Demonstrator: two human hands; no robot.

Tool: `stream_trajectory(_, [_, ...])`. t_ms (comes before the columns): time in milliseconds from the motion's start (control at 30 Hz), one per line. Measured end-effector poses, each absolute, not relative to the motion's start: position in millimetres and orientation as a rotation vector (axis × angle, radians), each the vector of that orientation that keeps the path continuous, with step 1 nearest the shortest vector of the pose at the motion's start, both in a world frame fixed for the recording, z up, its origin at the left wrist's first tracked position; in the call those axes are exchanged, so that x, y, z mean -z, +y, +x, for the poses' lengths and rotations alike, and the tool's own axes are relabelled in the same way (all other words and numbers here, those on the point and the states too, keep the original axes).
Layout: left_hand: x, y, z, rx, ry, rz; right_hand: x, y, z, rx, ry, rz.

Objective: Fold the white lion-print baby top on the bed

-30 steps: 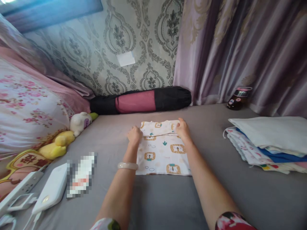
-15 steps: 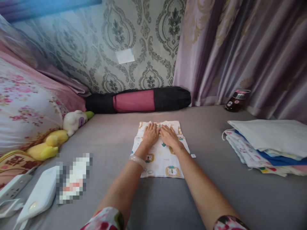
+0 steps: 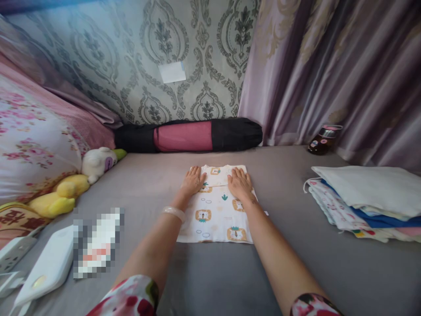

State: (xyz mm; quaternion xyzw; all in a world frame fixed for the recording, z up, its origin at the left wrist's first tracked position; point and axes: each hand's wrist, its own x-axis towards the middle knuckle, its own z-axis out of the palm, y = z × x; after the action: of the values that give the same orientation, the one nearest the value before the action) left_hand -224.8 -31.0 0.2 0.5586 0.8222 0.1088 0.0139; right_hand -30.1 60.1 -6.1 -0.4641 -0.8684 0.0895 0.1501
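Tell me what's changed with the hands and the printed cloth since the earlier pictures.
The left hand and right hand let go of the folded flap's side edges, came together flat near its middle, then slid apart; now they lie flat toward opposite sides. The printed cloth stayed folded in place; the bottle and clothes pile stayed too.

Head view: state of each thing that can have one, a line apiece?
Printed cloth: spread flat, far end folded over
Left hand: open, palm down on printed cloth
Right hand: open, palm down on printed cloth
Cloth stack: folded, piled
Bottle: standing
Curtain: hanging in folds
Long bag: lying lengthwise
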Motion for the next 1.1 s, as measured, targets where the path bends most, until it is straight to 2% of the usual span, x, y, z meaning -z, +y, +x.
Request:
stream_trajectory(300, [-2.6, -34.9, -219.0, -0.369, 2.596, 1.814, 7.0, 57.1, -28.6, -0.195, -2.413, -1.388])
stream_trajectory(500, [-6.2, -49.0, -209.6, -0.367, 2.599, 1.933, -1.8, 53.9, -17.0, -0.232, -2.555, -1.342])
stream_trajectory(767, [-1.9, -111.0, -227.1, -0.283, 2.538, 1.716, -1.4, 33.3, 39.0, -0.18, -2.678, -1.172])
stream_trajectory(1100, [-12.0, -186.1, -220.3, -0.389, 2.427, 1.653, -1.4, -18.3, 101.2, -0.192, -2.74, -1.045])
